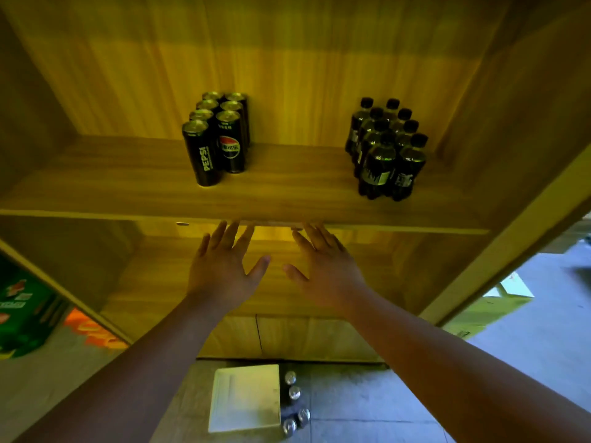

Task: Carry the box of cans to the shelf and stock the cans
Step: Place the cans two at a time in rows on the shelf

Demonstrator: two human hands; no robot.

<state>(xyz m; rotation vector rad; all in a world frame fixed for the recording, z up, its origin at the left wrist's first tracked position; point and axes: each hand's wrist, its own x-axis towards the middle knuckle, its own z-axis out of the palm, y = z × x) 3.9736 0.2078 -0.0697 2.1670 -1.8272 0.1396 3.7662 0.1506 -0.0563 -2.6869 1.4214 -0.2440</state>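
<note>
Several black Pepsi cans (217, 135) stand in two rows on the wooden shelf (287, 193), left of its middle. My left hand (220, 270) and my right hand (326, 266) are both raised side by side just below the shelf's front edge, fingers spread, holding nothing. On the floor below lies the box (244, 398), pale, its flap covering most of it. Several silver can tops (294, 404) show along its right side.
A shrink-wrapped pack of dark bottles (387, 148) stands on the right of the same shelf. A lower shelf board (160, 282) lies behind my hands. Green and orange drink cartons (28, 314) sit at the left. Grey floor (527, 330) opens to the right.
</note>
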